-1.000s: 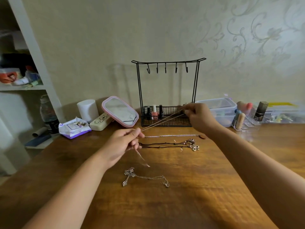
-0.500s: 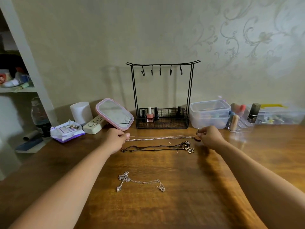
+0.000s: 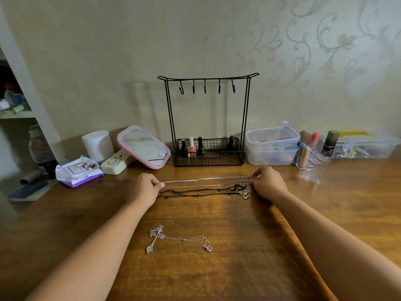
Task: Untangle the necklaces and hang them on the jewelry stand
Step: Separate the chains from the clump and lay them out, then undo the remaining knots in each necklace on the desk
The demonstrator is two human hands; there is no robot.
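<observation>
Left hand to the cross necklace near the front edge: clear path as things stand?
Probably yes. The cross necklace lies alone on bare table, nearer than the left hand, nothing between. But that hand pinches the thin chain and must release first.

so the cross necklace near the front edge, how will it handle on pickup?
Probably floppy: the cross necklace's thin chain lies slack and kinked on the table. The cross pendant likely swings and hangs lowest. The bunched chain end may snag.

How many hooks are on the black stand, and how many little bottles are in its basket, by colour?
Hooks: 5
Pink bottles: 1
Dark bottles: 3
Total: 9
</observation>
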